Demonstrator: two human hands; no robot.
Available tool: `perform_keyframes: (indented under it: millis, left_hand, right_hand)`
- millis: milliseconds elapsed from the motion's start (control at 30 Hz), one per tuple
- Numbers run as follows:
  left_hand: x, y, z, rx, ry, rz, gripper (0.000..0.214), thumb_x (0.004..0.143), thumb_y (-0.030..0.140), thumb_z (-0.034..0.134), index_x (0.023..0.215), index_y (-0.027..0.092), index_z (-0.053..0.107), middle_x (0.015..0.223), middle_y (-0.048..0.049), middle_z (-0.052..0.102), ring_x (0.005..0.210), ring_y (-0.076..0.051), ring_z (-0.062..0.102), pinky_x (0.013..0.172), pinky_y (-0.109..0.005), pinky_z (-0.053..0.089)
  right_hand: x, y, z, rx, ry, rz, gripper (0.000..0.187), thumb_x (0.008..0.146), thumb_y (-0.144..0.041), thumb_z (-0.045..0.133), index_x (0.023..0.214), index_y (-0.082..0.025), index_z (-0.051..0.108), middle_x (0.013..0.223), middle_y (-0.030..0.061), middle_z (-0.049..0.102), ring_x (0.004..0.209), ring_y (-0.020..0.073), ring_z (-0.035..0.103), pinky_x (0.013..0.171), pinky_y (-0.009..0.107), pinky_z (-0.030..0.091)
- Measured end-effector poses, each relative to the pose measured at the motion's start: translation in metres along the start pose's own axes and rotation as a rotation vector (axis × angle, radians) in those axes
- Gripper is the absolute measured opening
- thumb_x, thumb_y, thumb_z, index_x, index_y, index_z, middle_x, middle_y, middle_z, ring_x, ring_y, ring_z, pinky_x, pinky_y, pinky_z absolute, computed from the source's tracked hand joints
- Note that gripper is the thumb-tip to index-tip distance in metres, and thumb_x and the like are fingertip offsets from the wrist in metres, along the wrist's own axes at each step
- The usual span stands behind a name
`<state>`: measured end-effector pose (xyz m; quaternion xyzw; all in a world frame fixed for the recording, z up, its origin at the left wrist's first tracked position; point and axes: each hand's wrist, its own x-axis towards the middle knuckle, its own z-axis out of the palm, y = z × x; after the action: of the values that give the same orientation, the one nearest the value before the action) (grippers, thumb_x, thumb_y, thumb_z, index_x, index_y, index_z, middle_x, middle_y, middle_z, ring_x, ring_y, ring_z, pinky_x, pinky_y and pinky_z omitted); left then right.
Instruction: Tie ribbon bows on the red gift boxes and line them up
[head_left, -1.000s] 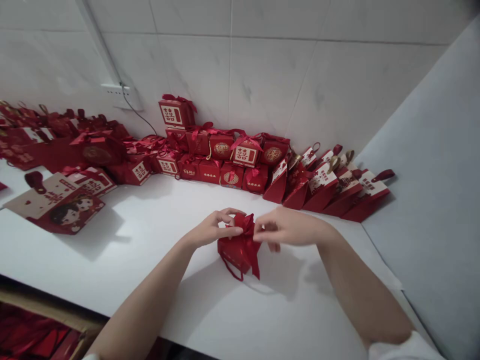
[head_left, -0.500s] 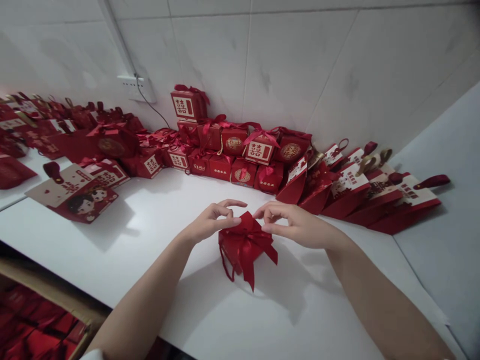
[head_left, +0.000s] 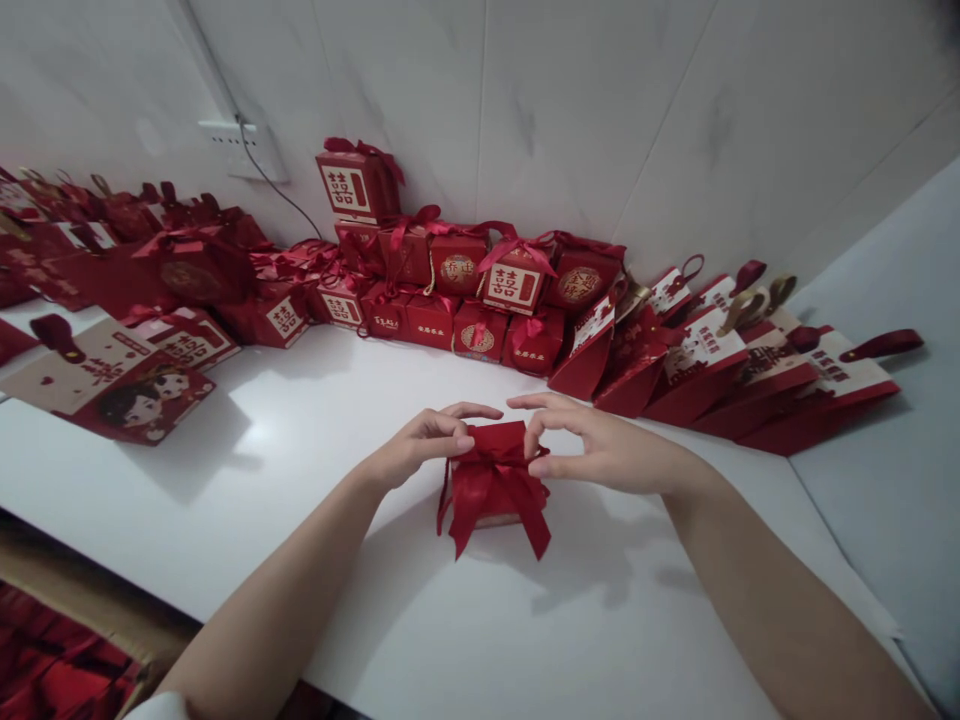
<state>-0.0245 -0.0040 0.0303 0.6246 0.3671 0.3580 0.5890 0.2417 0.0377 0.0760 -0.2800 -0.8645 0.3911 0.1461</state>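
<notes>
A small red gift box (head_left: 487, 437) stands on the white table between my hands. Its red ribbon bow (head_left: 495, 470) faces me, with two broad tails hanging down the front and a cord at the left side. The thumb of my left hand (head_left: 427, 440) presses against the left end of the bow, its index finger stretched out above the box. At the bow's right end, the thumb and a bent finger of my right hand (head_left: 581, 440) close together on the ribbon, and another finger reaches out behind the box. The fingertips partly cover both loops.
Stacked red gift boxes (head_left: 480, 330) line the tiled wall, with upright red bags (head_left: 697, 350) to their right. A bag printed with cartoon figures (head_left: 142, 400) stands at left, before more red packaging (head_left: 187, 270). A cardboard carton (head_left: 112, 610) holds red items below the table.
The gift box has turned so that its bow and tails face me more squarely. My hands stay at either end of the bow, and the camera view has shifted slightly.
</notes>
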Motion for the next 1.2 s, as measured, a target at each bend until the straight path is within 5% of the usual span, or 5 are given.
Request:
perform_keyframes:
  millis: [333, 533, 733, 1033, 1200]
  left_hand:
    - [-0.002, 0.01, 0.003, 0.078, 0.025, -0.037, 0.043, 0.09, 0.038, 0.062, 0.057, 0.013, 0.052, 0.136, -0.0045, 0.055, 0.09, -0.016, 0.062, 0.081, -0.033, 0.044]
    - [-0.001, 0.008, 0.002, 0.137, 0.008, -0.032, 0.04, 0.091, 0.038, 0.061, 0.059, 0.014, 0.06, 0.134, -0.0056, 0.057, 0.106, -0.022, 0.061, 0.088, -0.034, 0.044]
    - [-0.001, 0.006, 0.0, 0.138, 0.054, -0.005, 0.036, 0.092, 0.036, 0.061, 0.062, 0.016, 0.066, 0.13, -0.0065, 0.059, 0.111, -0.023, 0.061, 0.09, -0.035, 0.045]
    - [-0.001, 0.007, -0.003, 0.281, 0.091, 0.037, 0.04, 0.092, 0.039, 0.06, 0.059, 0.016, 0.061, 0.128, -0.0067, 0.062, 0.119, -0.025, 0.057, 0.101, -0.04, 0.04]
    - [-0.003, 0.012, -0.002, 0.408, 0.104, 0.069, 0.038, 0.088, 0.037, 0.065, 0.058, 0.016, 0.054, 0.13, -0.005, 0.062, 0.121, -0.024, 0.055, 0.106, -0.043, 0.037]
  right_hand:
    - [0.0, -0.007, -0.003, 0.104, -0.187, 0.147, 0.027, 0.078, -0.048, 0.074, 0.089, -0.026, 0.064, 0.156, 0.0018, 0.034, 0.143, 0.0286, 0.032, 0.112, 0.047, 0.035]
    - [0.005, -0.004, 0.003, 0.205, -0.086, 0.184, 0.029, 0.086, -0.055, 0.065, 0.089, -0.026, 0.066, 0.157, 0.0026, 0.033, 0.148, 0.0269, 0.025, 0.113, 0.049, 0.033]
    - [0.009, -0.001, 0.005, 0.248, -0.202, 0.174, 0.031, 0.085, -0.054, 0.066, 0.079, -0.024, 0.071, 0.144, 0.0066, 0.052, 0.147, 0.0276, 0.027, 0.118, 0.047, 0.022]
    - [0.009, 0.001, 0.004, 0.257, -0.288, 0.158, 0.037, 0.091, -0.055, 0.056, 0.081, -0.021, 0.066, 0.127, 0.0061, 0.06, 0.123, 0.0253, 0.052, 0.112, 0.044, 0.032]
    - [0.006, -0.003, 0.005, 0.194, -0.26, 0.171, 0.04, 0.093, -0.057, 0.049, 0.078, -0.022, 0.061, 0.133, 0.0047, 0.055, 0.132, 0.0261, 0.043, 0.116, 0.045, 0.022]
